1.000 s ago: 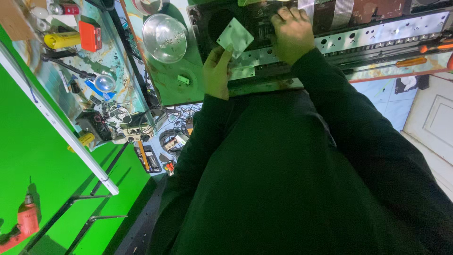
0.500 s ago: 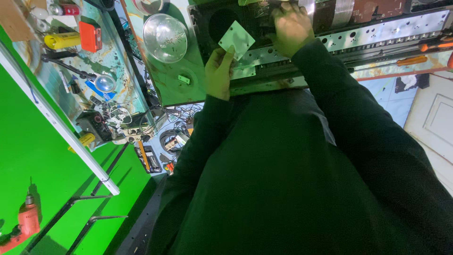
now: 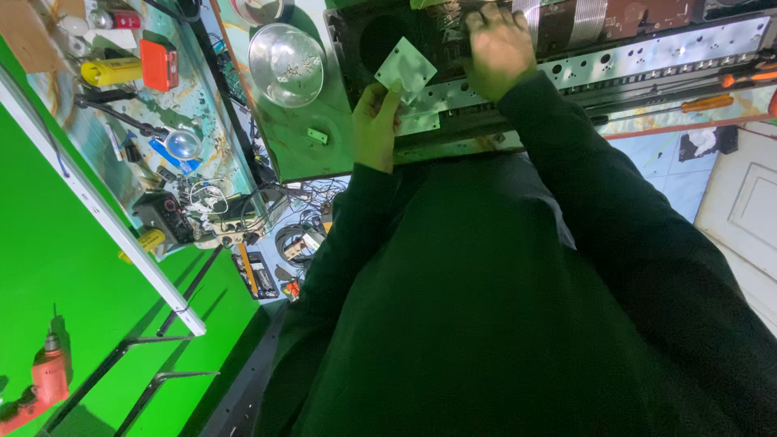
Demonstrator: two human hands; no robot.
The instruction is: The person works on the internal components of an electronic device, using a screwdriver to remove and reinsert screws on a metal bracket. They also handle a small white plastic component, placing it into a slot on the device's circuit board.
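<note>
Change since the earlier frame: right hand (image 3: 499,44) has shifted slightly up the chassis.
Open metal chassis (image 3: 647,48), top centre to top right, on the worktop (image 3: 299,150).
Right hand: fingers spread flat on the chassis, gripping nothing visible.
Left hand (image 3: 374,128): pinched on the pale square plate (image 3: 406,68) (tilted), upper centre.

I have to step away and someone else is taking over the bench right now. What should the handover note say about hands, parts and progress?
Left hand: pinches a small pale square plate by its lower edge, held up above the opened metal chassis.
Right hand: rests palm down inside the chassis; whether it grips anything cannot be told.
Orange-handled screwdrivers lie on the bench to the right, untouched.
Done: chassis open, plate in hand.
Left: plate not yet set down or fixed anywhere.
</note>
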